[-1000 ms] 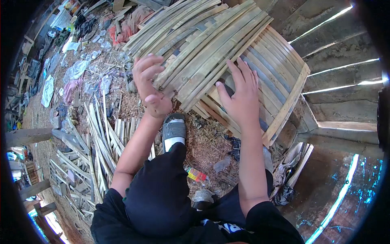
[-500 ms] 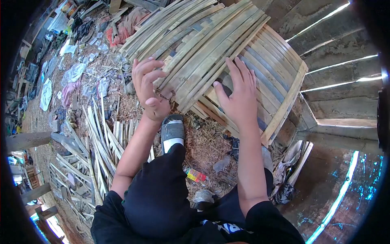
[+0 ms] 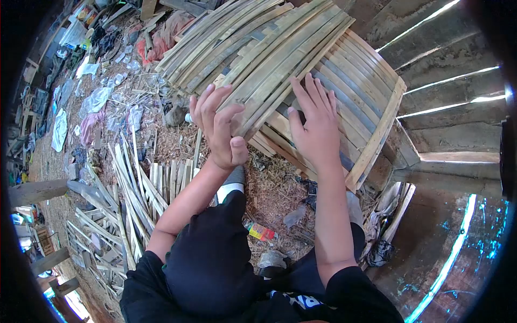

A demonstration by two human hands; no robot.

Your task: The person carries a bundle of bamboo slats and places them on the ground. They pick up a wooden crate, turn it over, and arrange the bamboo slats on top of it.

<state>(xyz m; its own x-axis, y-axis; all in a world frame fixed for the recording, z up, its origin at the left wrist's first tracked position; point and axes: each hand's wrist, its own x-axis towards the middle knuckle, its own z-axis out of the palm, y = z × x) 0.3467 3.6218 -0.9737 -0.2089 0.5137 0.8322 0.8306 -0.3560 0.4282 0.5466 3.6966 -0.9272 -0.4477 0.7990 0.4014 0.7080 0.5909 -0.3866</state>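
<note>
Long thin wooden strips (image 3: 285,54) lie side by side on a slatted wooden panel (image 3: 366,81) ahead of me. My left hand (image 3: 219,124) is raised near the lower left ends of the strips, palm partly turned up, fingers curled but apart, with nothing in it. My right hand (image 3: 316,121) is at the right edge of the strips, over the slatted panel, its fingers spread and nothing visible in it. Whether its fingertips touch the wood I cannot tell.
More loose strips (image 3: 129,199) are heaped on the ground at the left. Plastic litter and cloth (image 3: 59,130) lie farther left. A red and yellow wrapper (image 3: 260,231) is between my legs. A plank wall (image 3: 458,97) stands at the right.
My left hand has moved right, closer to my right hand and over the strip ends. My right hand has shifted slightly left. The strips look nearly unmoved.
</note>
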